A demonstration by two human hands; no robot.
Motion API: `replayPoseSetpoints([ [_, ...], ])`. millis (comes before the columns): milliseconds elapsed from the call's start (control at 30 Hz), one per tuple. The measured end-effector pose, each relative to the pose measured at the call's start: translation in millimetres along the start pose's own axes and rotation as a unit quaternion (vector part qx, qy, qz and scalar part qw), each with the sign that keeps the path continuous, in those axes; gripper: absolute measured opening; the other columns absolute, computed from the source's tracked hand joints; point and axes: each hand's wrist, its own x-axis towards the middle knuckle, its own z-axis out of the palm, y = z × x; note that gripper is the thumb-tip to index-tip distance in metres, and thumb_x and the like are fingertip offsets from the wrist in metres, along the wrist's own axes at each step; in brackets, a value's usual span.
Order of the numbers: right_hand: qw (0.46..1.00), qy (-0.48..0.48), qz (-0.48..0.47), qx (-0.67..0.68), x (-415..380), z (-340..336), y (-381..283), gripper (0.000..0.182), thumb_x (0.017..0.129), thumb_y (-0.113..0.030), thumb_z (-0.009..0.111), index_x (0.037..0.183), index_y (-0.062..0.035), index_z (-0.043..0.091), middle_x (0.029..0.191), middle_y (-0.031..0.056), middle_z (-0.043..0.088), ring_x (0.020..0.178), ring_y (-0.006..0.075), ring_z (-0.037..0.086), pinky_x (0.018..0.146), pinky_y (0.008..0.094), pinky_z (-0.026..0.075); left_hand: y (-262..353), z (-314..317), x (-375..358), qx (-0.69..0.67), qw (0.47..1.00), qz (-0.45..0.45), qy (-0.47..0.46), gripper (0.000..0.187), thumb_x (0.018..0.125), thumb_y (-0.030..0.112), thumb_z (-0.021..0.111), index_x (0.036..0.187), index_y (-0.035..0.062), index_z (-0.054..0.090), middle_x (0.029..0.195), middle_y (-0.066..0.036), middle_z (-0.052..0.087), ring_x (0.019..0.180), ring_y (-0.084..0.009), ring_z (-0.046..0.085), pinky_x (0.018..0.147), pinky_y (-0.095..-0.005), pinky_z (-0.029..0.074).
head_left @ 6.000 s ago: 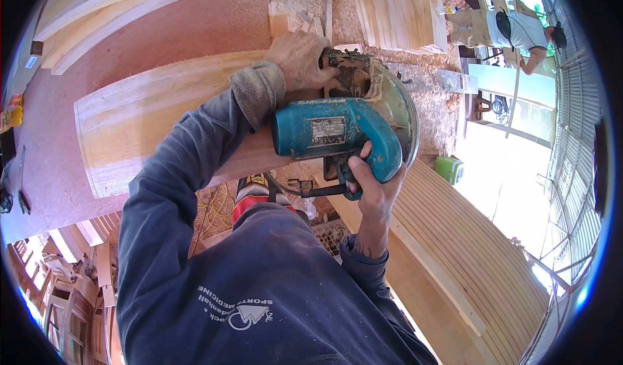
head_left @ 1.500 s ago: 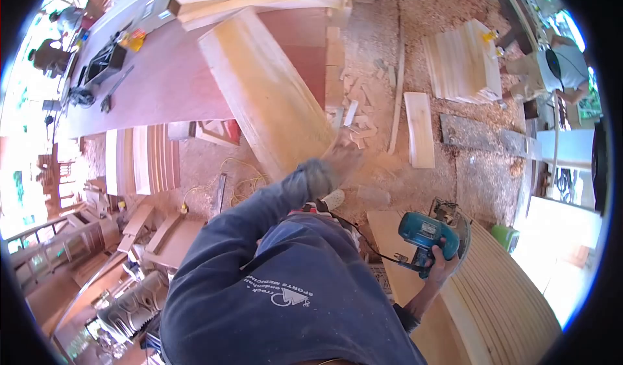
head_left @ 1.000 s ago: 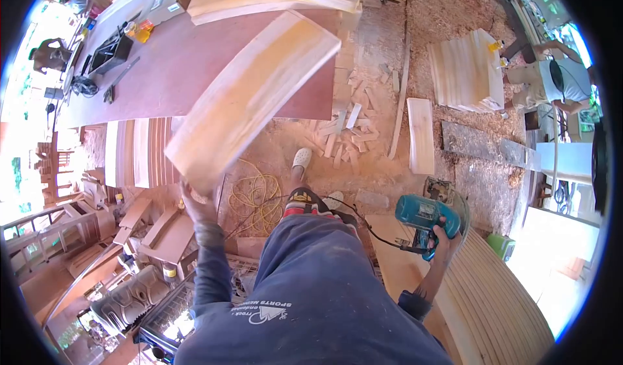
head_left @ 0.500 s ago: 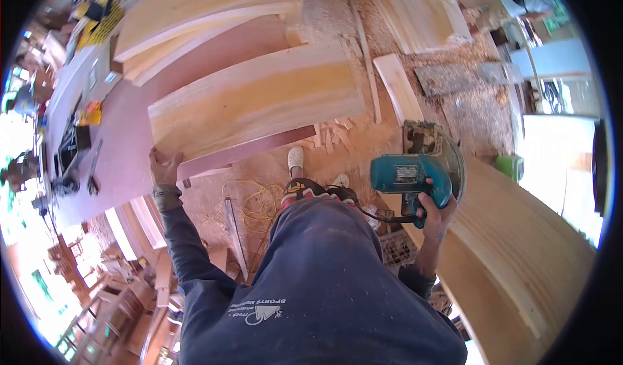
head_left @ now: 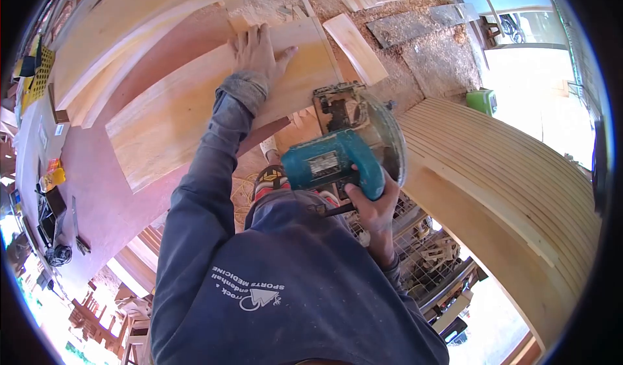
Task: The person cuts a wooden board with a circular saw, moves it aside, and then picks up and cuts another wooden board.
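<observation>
My right hand is wrapped round the rear handle of a teal circular saw with a worn metal base and round guard. The saw's base is close to the right end of a pale wooden board. On that board, near its right end, my left hand lies flat with fingers spread, the thumb pointing toward the end. The board rests on a reddish-brown table panel. A dark cord runs from the saw's handle toward my body. The saw's blade is hidden.
A stack of planks lies beyond the board. A short offcut sits off its right end. Long grooved planks stretch along my right. Sawdust covers the ground, with grey slabs on it. A green object stands farther right.
My left hand has moved from the board's near left corner to the top of its right part. My right hand has brought the saw left, close to the board's end. The view has shifted.
</observation>
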Motion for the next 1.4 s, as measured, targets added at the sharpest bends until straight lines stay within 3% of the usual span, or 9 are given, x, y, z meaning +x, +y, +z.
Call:
replayPoseSetpoints([
  [100,0.998,-0.033,-0.036,-0.026,7,8,-5,0.037,0.08,-0.006,0.077,0.115,0.0076,0.072,0.084,0.0075,0.074,0.077,0.0103,0.065,0.072,0.0284,0.052,-8,1,-1,-0.029,0.998,0.044,0.029,0.093,0.088,0.068,0.073,0.147,0.0,0.051,0.144,-0.022,0.057,0.14,-0.0428,0.046,0.122,-0.0617,0.026],
  [200,0.997,-0.042,-0.066,-0.027,11,8,3,0.036,0.082,-0.007,0.077,0.114,0.0072,0.073,0.084,0.0065,0.073,0.076,0.0098,0.064,0.07,0.0282,0.051,-3,-1,-2,-0.014,0.999,0.051,0.001,0.106,0.084,0.076,0.071,0.151,-0.0024,0.048,0.148,-0.022,0.053,0.142,-0.0439,0.044,0.123,-0.0623,0.025],
  [300,0.998,-0.044,0.024,0.033,6,8,11,0.033,0.084,-0.006,0.077,0.115,0.0061,0.073,0.083,0.0034,0.072,0.076,0.009,0.063,0.07,0.0268,0.05,-2,3,-7,0.014,0.998,0.054,-0.018,0.122,0.078,0.089,0.066,0.162,0.0042,0.041,0.157,-0.025,0.045,0.149,-0.0453,0.037,0.128,-0.063,0.017],
  [500,0.999,-0.025,-0.025,0.02,10,6,28,0.033,0.087,-0.005,0.08,0.118,0.0038,0.073,0.079,-0.0012,0.066,0.067,0.0072,0.058,0.062,0.0242,0.046,-3,7,-28,0.128,0.987,0.075,-0.057,0.133,0.068,0.103,0.058,0.17,0.0215,0.033,0.173,-0.03,0.021,0.163,-0.0444,0.017,0.13,-0.067,0.004],
  [700,0.998,-0.025,-0.017,0.051,8,12,22,0.029,0.089,-0.004,0.08,0.116,0.0019,0.073,0.076,0.0003,0.065,0.061,0.0059,0.056,0.055,0.0227,0.041,-4,10,-31,0.122,0.989,0.082,-0.032,0.133,0.067,0.104,0.058,0.169,0.0218,0.034,0.174,-0.028,0.022,0.164,-0.0435,0.015,0.13,-0.0677,0.004],
  [800,0.998,-0.025,-0.012,0.06,8,14,17,0.022,0.089,-0.003,0.08,0.108,0.0014,0.071,0.076,0.0011,0.065,0.057,0.0067,0.055,0.052,0.0233,0.041,-1,4,-31,0.12,0.988,0.069,-0.061,0.133,0.067,0.104,0.057,0.169,0.022,0.034,0.174,-0.028,0.023,0.164,-0.0427,0.016,0.131,-0.0676,0.004],
  [1000,0.994,-0.046,0.007,0.096,10,13,18,0.016,0.089,-0.004,0.08,0.095,-0.0022,0.065,0.075,0.0021,0.064,0.055,0.007,0.054,0.05,0.0237,0.041,-5,14,-31,0.115,0.99,0.08,-0.029,0.132,0.068,0.104,0.056,0.169,0.0217,0.034,0.172,-0.028,0.026,0.164,-0.0418,0.017,0.131,-0.0683,0.003],
  [1400,0.994,-0.05,0.005,0.098,11,12,20,0.016,0.09,-0.003,0.08,0.095,-0.0016,0.065,0.075,0.0026,0.063,0.056,0.0075,0.054,0.05,0.0234,0.041,-2,10,-31,0.074,0.994,0.073,-0.034,0.132,0.067,0.1,0.063,0.168,0.0186,0.036,0.169,-0.029,0.03,0.162,-0.0444,0.02,0.13,-0.0692,0.006],
])
